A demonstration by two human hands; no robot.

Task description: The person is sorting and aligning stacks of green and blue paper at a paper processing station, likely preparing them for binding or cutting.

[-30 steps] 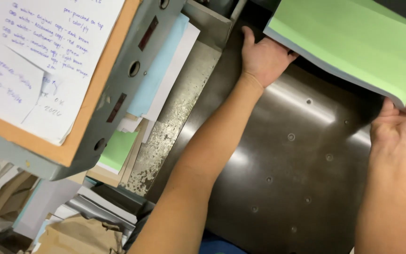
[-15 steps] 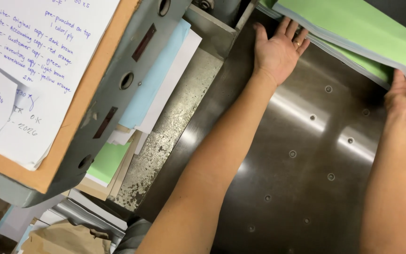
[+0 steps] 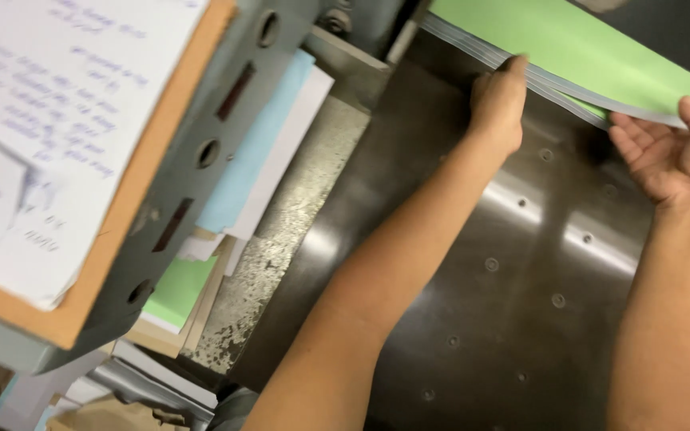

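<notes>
A dark, polished steel table (image 3: pixel 521 263), dotted with small round holes and streaked with glare, fills the middle and right of the head view; it looks like the bed of a heavy paper-working machine, with a grey metal frame (image 3: pixel 201 144) pierced by oval slots rising at its left edge. Against that frame leans a board carrying handwritten sheets (image 3: pixel 49 120) (blurred and partly cut off), and below it, off the table, lie loose stacks of pale blue, white and green paper (image 3: pixel 257 168). At the far end of the table sits a thick stack of sheets with a green top (image 3: pixel 569 48), its layered white edge facing the person and lifted slightly off the steel on the right. The left hand (image 3: pixel 498 100) is at that near edge, fingers curled and thumb up against the stack, seemingly gripping or squaring it, though the fingertips are hidden behind the knuckles. The right hand (image 3: pixel 672 156) is open, palm upward, fingers spread under the raised edge with the thumb over the top, so it cradles the paper rather than clamping it. Judging from this, the stack is already on the table and near its far end, but both hands are on it, so its edges are probably not yet settled and aligned.
</notes>
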